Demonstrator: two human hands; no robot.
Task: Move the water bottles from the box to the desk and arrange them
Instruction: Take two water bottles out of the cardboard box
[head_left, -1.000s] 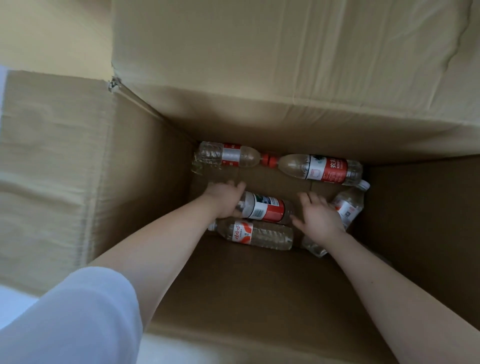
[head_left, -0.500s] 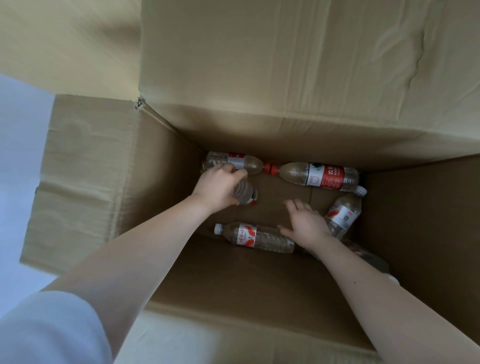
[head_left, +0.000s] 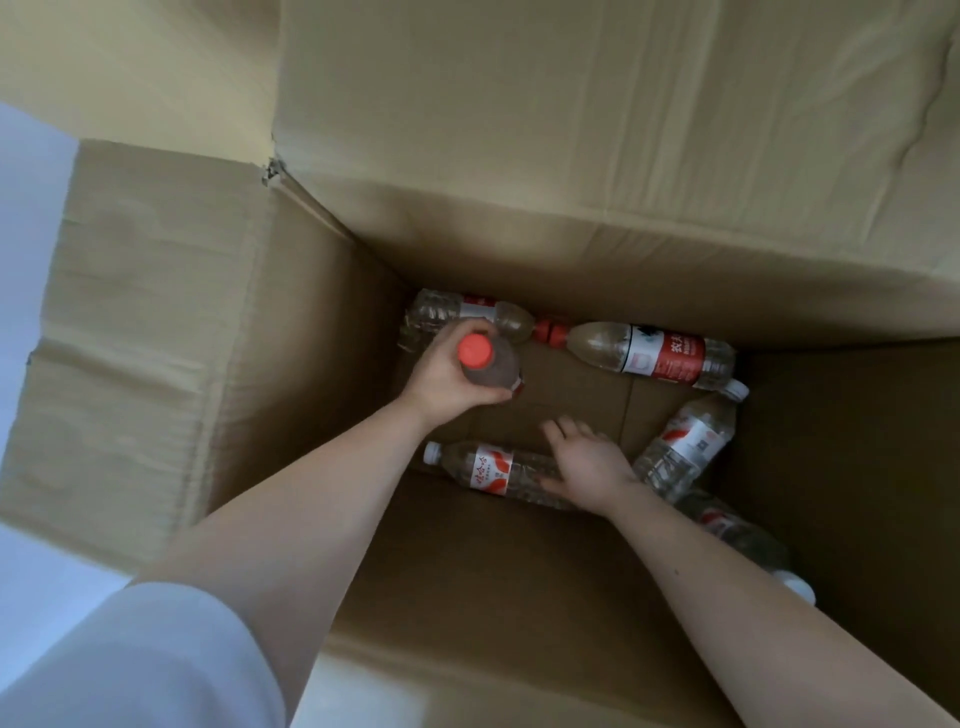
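Bottle up off the floor of the box (head_left: 156, 338): a second ago the red-capped bottle (head_left: 493, 370) lay flat between my hands; now my left hand (head_left: 441, 379) holds it upright, cap toward me, fingers and thumb curled round its body; so one is on its way out, though the desk is not in view; my right hand (head_left: 587, 467) has slid onto the base end of the white-capped bottle (head_left: 488, 470), fingers spread and straight, not yet closed; both forearms reach steeply down; other bottles (head_left: 660, 353) lie along the walls.
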